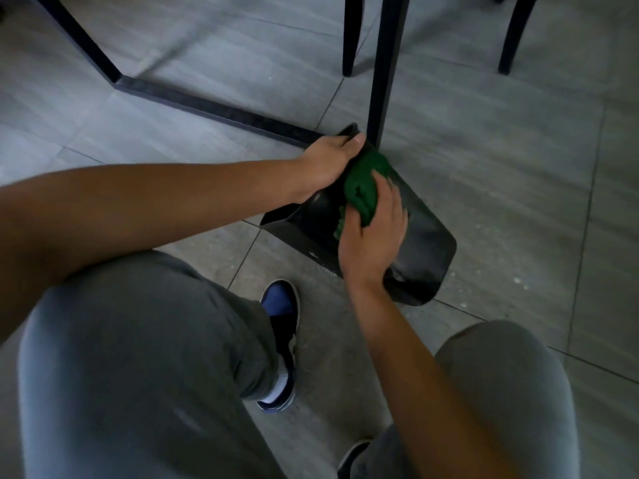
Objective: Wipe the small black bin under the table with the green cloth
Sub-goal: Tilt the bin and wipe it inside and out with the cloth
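**Ana:** Grey floor tiles [501, 174] are filling most of the view, and the black table frame [221, 110] is running from ten o'clock down toward the centre, where its upright leg [383, 81] is standing. Where is the bin sitting?

**Ben:** The small black bin [428, 247] is lying tipped on the tiles just right of centre, its top edge touching or almost touching that leg at twelve o'clock of it. Two chair legs [351, 39] are standing further back, well apart from it.

**Ana:** And the hands?

**Ben:** The left hand [328, 160] is curling over the bin's upper rim and steadying it. The right hand [373, 233] is gripping the green cloth [363, 188], bunched, and pressing it onto the bin's dark face. (The frame is a bit soft, so I cannot tell how hard it is pressing.)

**Ana:** So the wipe is under way. How should it go?

**Ben:** I judge that flattening the cloth would cover more surface than the wad is covering now. Strokes running from the rim toward five o'clock, overlapping, should reach the pale specks near the lower edge. The left hand's hold matters, since a light bin may skid on smooth tile. Turning it afterwards would expose the sides that are hidden now.
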{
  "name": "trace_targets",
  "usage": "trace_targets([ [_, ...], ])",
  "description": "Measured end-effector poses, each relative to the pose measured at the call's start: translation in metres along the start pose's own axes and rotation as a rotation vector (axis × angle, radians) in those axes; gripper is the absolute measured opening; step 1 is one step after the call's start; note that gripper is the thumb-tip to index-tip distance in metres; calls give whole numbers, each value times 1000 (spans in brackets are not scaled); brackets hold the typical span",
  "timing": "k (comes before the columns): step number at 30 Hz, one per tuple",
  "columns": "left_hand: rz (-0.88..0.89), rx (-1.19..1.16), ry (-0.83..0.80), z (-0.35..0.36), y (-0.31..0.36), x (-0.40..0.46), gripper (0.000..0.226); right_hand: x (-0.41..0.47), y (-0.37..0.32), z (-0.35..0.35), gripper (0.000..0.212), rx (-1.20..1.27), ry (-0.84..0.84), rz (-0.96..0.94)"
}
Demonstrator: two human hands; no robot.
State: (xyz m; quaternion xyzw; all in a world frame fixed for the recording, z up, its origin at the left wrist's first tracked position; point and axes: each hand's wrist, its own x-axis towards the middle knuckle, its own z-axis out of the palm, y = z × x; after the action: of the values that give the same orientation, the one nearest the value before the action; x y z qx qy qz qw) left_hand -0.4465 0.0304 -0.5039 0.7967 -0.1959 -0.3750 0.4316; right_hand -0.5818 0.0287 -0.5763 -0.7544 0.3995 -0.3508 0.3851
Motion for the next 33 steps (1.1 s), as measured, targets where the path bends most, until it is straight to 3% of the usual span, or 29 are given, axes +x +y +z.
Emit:
trace_targets([
  [3, -11, -15, 16, -8, -3, 0, 43, 43, 32, -3, 57, -88, -12, 13],
  [6, -3, 2, 14, -15, -8, 3, 46, 44, 79, -31, 69, -65, 112, 355],
  [8, 11, 14, 33, -16, -8, 3, 49, 4, 75, -37, 67, -54, 175, 454],
  [13, -4, 4, 56, -5, -5, 4, 44, -28, -9, 6, 63, 1, 30, 151],
  [17, -28, -52, 42, -13, -10, 2, 44, 49, 23, 9, 59, -63, -4, 92],
  [21, 2, 14, 69, -9, -11, 0, 50, 55, 96, -37, 61, -79, 111, 549],
  [22, 10, 26, 70, -8, -9, 1, 50, 33, 92, -41, 65, -77, 145, 571],
  [25, 13, 51, 67, -5, -4, 8, 46, -26, 40, -20, 63, -44, 119, 301],
  [28, 9, 14, 37, 1, -4, 7, 45, -13, -10, 2, 60, 25, -20, 95],
  [31, 11, 21, 14, -1, -8, 8, 46, 41, 8, -1, 56, 21, -72, 59],
  [33, 21, 39, 32, -2, -6, 5, 48, 67, 44, -22, 51, -24, -99, 169],
])
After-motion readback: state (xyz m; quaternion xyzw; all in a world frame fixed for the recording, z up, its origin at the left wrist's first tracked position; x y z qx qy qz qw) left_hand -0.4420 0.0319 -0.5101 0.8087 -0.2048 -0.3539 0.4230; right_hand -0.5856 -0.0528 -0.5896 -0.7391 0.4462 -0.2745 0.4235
